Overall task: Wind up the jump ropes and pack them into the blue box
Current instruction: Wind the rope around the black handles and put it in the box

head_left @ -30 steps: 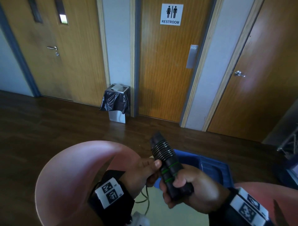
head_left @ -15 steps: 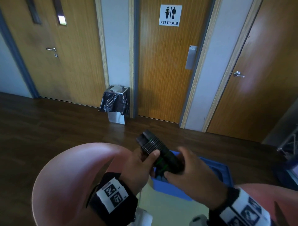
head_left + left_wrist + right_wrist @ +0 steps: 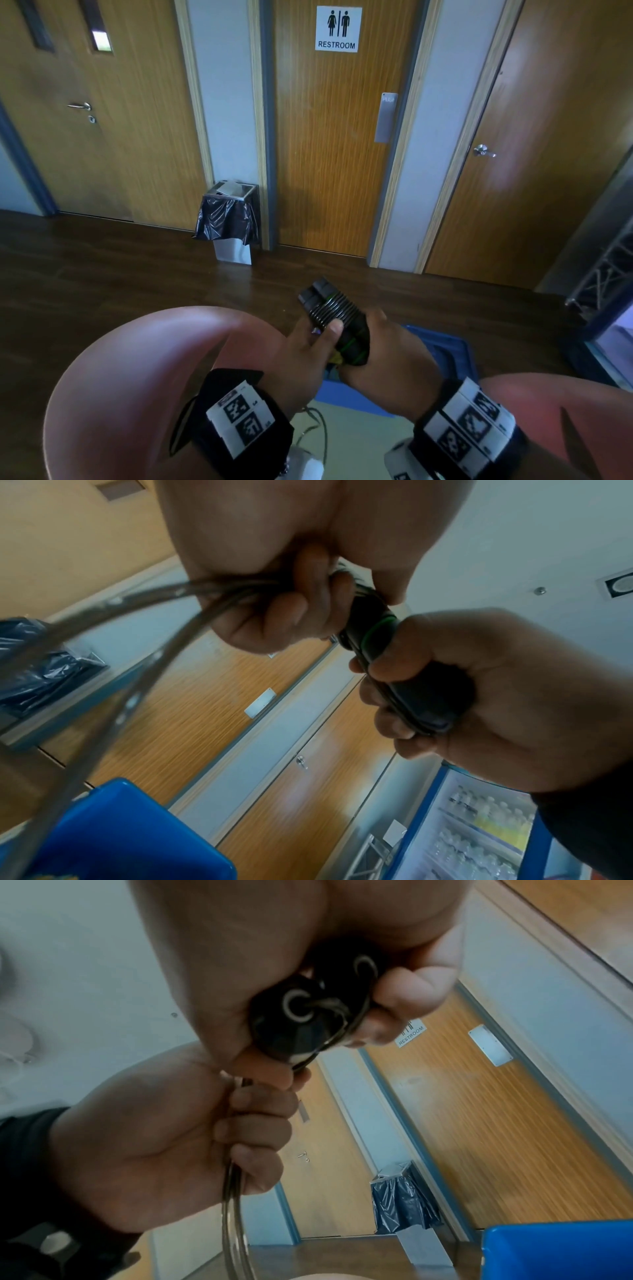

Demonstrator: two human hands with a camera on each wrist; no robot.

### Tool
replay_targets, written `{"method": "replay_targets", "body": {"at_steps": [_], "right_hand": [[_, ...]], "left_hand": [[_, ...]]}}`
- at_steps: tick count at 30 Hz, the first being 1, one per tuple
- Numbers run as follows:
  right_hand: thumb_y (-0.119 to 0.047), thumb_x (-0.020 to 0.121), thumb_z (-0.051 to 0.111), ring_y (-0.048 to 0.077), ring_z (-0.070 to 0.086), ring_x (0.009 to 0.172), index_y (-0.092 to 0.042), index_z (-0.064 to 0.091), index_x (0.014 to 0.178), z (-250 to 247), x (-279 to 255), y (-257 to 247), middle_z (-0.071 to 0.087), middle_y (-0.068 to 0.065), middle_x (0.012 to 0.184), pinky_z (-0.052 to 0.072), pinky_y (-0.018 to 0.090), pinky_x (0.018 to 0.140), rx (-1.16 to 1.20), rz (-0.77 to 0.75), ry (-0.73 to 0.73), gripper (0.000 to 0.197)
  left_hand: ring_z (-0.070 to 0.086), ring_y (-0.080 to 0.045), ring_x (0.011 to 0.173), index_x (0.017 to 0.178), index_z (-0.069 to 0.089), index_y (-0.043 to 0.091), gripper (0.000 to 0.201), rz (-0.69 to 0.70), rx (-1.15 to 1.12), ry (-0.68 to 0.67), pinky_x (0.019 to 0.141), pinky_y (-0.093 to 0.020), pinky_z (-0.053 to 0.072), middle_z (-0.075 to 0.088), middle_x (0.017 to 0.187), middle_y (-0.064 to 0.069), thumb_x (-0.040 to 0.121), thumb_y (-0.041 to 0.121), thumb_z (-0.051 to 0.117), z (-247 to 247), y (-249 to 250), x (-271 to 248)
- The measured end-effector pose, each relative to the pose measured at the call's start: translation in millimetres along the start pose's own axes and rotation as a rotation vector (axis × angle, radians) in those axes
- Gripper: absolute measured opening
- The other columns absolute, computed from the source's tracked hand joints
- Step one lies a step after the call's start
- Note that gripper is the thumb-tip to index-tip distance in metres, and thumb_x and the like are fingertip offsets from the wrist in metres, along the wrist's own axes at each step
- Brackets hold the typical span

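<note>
Two black jump rope handles (image 3: 337,317) with green rings are held together, several turns of cord wound round their upper part. My right hand (image 3: 371,346) grips their lower part, tilted up and to the left. My left hand (image 3: 320,337) has its thumb against the windings and its fingers (image 3: 291,615) curled round the loose cord (image 3: 113,607), which hangs down in blurred loops. The right wrist view shows the handles' ends (image 3: 304,1010) and the left hand (image 3: 253,1134) gripping the cord (image 3: 232,1204). The blue box (image 3: 445,353) lies on the floor under both hands.
Pink-clad knees (image 3: 137,377) flank the hands. A bin with a black bag (image 3: 227,219) stands by the restroom door (image 3: 337,137). A metal truss (image 3: 603,274) is at the right. A fridge of bottles (image 3: 479,826) shows in the left wrist view.
The handles have tipped from nearly upright to leaning up and left. The right hand has turned over them, and the left hand has moved up beside the windings.
</note>
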State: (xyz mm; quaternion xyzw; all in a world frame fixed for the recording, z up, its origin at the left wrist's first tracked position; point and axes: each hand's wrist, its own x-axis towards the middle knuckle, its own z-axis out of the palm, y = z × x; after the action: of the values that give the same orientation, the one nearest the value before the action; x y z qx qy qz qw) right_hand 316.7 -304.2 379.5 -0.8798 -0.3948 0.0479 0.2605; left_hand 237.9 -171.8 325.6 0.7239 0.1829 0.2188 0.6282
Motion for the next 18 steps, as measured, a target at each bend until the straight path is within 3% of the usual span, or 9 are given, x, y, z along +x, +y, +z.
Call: {"method": "replay_targets", "body": {"at_steps": [2,3,5,7,11,13,16,18], "right_hand": [[-0.056,0.066,0.070,0.002,0.059,0.069,-0.030,0.048,0.110,-3,-1,4,0.060,-0.013,0.082,0.048,0.021,0.055,0.032,0.020,0.013,0.056],[-0.060,0.064,0.069,0.003,0.061,0.070,-0.030,0.048,0.109,-6,-2,6,0.061,-0.013,0.083,0.051,0.024,0.057,0.040,0.023,0.017,0.058],[-0.068,0.061,0.066,0.004,0.061,0.070,-0.029,0.049,0.106,-11,-5,7,0.061,-0.012,0.083,0.050,0.024,0.057,0.048,0.021,0.026,0.062],[-0.069,0.059,0.064,0.004,0.059,0.068,-0.029,0.050,0.102,-15,-9,5,0.060,-0.011,0.079,0.043,0.020,0.052,0.057,0.027,0.012,0.060],[-0.046,0.060,0.070,0.008,0.060,0.063,-0.029,0.052,0.095,-16,-12,6,0.062,-0.006,0.077,0.047,0.027,0.051,0.169,0.078,-0.041,0.044],[-0.032,0.060,0.075,0.011,0.060,0.057,-0.025,0.056,0.097,-17,-11,7,0.064,-0.004,0.075,0.045,0.027,0.048,0.367,0.137,-0.088,0.042],[-0.015,0.056,0.077,0.018,0.051,0.053,-0.009,0.061,0.100,-16,-12,4,0.058,0.006,0.067,0.039,0.029,0.048,0.727,0.197,-0.202,0.048],[-0.017,0.050,0.074,0.021,0.045,0.055,0.004,0.059,0.103,-12,-14,4,0.050,0.012,0.066,0.034,0.027,0.049,0.906,0.211,-0.270,0.059]], "left_hand": [[0.046,-0.003,0.052,0.083,0.054,0.017,0.030,-0.115,-0.131,-0.073,0.054,-0.022,0.036,0.050,0.060,0.011,0.100,0.041,0.049,0,3,-5],[0.038,-0.007,0.049,0.075,0.051,0.016,0.033,-0.153,-0.196,-0.122,0.052,-0.023,0.031,0.043,0.059,0.008,0.101,0.036,0.047,0,4,-7],[0.032,-0.010,0.051,0.067,0.052,0.014,0.037,-0.168,-0.244,-0.200,0.051,-0.022,0.028,0.036,0.060,0.001,0.099,0.032,0.046,-2,5,-12],[0.034,-0.012,0.055,0.063,0.053,0.013,0.038,-0.127,-0.222,-0.249,0.056,-0.022,0.029,0.038,0.060,-0.002,0.090,0.038,0.045,-6,1,-14],[0.037,-0.014,0.058,0.061,0.051,0.017,0.041,-0.033,-0.187,-0.255,0.058,-0.022,0.034,0.041,0.065,-0.006,0.080,0.054,0.052,-12,-6,-18],[0.036,-0.019,0.056,0.058,0.048,0.018,0.042,0.028,-0.207,-0.184,0.056,-0.031,0.032,0.040,0.062,-0.009,0.079,0.054,0.054,-13,-9,-21],[0.035,-0.023,0.058,0.061,0.045,0.003,0.058,0.101,-0.196,-0.155,0.061,-0.039,0.027,0.041,0.058,-0.012,0.085,0.056,0.049,-9,-15,-26],[0.035,-0.023,0.057,0.062,0.047,0.006,0.055,0.098,-0.222,-0.132,0.061,-0.040,0.026,0.041,0.057,-0.012,0.085,0.056,0.050,-7,-14,-28]]}}
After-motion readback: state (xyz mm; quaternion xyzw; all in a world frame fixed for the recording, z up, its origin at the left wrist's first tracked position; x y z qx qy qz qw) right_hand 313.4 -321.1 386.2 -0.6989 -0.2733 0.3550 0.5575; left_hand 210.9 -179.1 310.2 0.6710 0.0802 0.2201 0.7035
